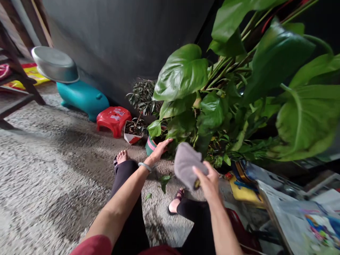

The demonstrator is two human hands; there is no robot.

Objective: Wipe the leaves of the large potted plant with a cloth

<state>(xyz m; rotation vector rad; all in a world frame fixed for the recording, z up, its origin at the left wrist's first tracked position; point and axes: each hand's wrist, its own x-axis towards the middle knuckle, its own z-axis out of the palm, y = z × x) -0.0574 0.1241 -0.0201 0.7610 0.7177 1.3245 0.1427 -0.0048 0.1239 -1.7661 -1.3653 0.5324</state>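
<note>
A grey cloth (pixel 186 163) hangs folded from my right hand (pixel 209 177), pinched between thumb and fingers. Something small and yellowish shows at its lower edge, too blurred to name. My left hand (pixel 159 149), with a pale bangle at the wrist, reaches forward with fingers stretched out. Its fingertips are beside the green pot with a pink band (pixel 150 146), under the low leaves; whether they touch is unclear. Over both hands spreads a large-leaved potted plant (pixel 183 72), whose base is hidden by foliage. A fallen leaf (pixel 165 182) lies on the floor between my feet.
Left of the plant stand a small white-and-red pot (pixel 132 132), a red stool (pixel 114 118) and a teal animal-shaped seat (pixel 82 97) bearing a metal basin (pixel 55 63). A cluttered table (pixel 289 212) is close on my right. A dark wall (pixel 127 39) rises behind.
</note>
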